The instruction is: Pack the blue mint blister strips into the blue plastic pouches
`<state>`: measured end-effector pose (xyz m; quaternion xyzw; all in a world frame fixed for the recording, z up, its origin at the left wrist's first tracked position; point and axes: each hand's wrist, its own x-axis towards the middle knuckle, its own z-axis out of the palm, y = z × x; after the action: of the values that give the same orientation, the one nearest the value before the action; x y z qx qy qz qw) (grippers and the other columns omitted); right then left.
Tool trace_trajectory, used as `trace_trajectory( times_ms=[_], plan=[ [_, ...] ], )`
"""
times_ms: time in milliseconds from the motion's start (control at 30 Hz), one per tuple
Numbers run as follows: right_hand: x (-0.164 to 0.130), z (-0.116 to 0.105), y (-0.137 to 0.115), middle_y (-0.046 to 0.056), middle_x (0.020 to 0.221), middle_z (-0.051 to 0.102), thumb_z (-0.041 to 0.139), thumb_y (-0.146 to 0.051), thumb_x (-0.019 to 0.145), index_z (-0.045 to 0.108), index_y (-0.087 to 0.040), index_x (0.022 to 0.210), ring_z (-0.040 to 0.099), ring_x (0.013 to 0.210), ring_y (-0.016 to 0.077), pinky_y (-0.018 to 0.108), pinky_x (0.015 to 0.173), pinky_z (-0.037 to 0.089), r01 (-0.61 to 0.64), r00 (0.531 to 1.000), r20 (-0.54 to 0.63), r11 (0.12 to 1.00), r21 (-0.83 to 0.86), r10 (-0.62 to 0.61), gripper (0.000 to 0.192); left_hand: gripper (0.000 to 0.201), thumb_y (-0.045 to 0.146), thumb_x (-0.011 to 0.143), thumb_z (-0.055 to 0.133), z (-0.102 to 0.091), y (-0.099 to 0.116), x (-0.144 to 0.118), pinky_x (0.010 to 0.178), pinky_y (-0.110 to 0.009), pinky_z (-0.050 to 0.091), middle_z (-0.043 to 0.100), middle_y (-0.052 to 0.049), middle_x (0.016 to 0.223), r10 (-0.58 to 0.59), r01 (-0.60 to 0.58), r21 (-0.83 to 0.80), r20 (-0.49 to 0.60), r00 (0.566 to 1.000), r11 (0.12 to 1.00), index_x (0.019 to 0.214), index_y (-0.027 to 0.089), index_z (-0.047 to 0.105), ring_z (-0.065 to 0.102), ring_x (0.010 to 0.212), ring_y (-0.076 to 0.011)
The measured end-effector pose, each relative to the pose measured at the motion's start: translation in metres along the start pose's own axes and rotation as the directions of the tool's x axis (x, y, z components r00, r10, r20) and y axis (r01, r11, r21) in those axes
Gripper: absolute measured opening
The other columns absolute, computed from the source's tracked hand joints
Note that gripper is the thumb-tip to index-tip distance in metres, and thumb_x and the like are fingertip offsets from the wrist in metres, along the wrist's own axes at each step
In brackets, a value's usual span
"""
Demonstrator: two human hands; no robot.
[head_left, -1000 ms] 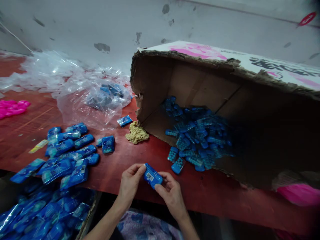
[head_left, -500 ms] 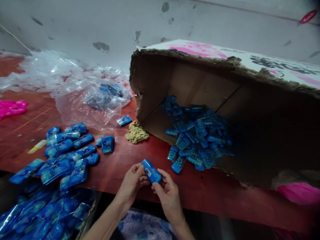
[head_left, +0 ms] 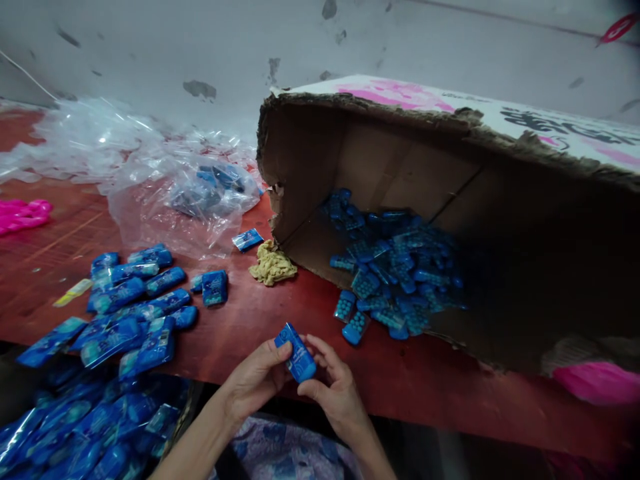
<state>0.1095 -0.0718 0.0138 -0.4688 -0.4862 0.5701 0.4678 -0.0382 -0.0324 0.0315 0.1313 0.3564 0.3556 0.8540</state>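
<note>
Your left hand (head_left: 255,377) and right hand (head_left: 333,387): fingers pinch one glossy blue rounded-rectangle pack (head_left: 296,353), near torn cardboard box (head_left: 380,153). One crumpled tan wad (head_left: 273,265) beside box. Many loose packs inside, uncountable.

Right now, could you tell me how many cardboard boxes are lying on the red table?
1. The cardboard box lies on its side at the right of the red table, its open mouth spilling blue packs.
</note>
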Motion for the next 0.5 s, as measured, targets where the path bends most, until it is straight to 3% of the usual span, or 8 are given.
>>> trace_trajectory(
  times_ms=[167, 333, 500],
  plan=[
    [-0.001, 0.001, -0.001, -0.003, 0.086, 0.066, 0.07, -0.017, 0.065, 0.052, -0.029, 0.119, 0.059, 0.077, 0.0145, 0.027, 0.074, 0.047, -0.096, 0.993, 0.08, 0.979, 0.181, 0.083, 0.058, 0.017, 0.03, 0.064, 0.07, 0.007, -0.01, -0.002, 0.055, -0.022, 0.042, 0.062, -0.001, 0.059, 0.039, -0.039, -0.018, -0.012, 0.999, 0.999, 0.063, 0.014, 0.064, 0.054, 0.053, -0.0099],
    [-0.003, 0.001, 0.0, -0.005, 0.073, 0.064, 0.069, -0.016, 0.064, 0.055, -0.027, 0.116, 0.056, 0.061, 0.0113, 0.025, 0.063, 0.049, -0.139, 0.99, 0.063, 0.971, 0.195, 0.13, 0.055, 0.018, 0.032, 0.065, 0.069, 0.01, -0.018, -0.004, 0.048, -0.022, 0.038, 0.059, 0.0, 0.057, 0.061, -0.06, 0.019, -0.036, 0.997, 0.998, 0.065, 0.016, 0.061, 0.05, 0.05, -0.01],
    [-0.006, 0.002, 0.007, -0.003, 0.073, 0.065, 0.066, -0.021, 0.07, 0.056, -0.026, 0.114, 0.057, 0.061, 0.0119, 0.025, 0.063, 0.05, -0.075, 0.997, -0.007, 0.99, 0.122, 0.077, 0.045, 0.018, 0.03, 0.066, 0.068, 0.015, -0.026, -0.001, 0.047, -0.02, 0.036, 0.059, 0.0, 0.056, 0.104, -0.104, 0.0, -0.115, 0.988, 0.995, 0.065, 0.015, 0.059, 0.049, 0.048, -0.0079]
  ],
)
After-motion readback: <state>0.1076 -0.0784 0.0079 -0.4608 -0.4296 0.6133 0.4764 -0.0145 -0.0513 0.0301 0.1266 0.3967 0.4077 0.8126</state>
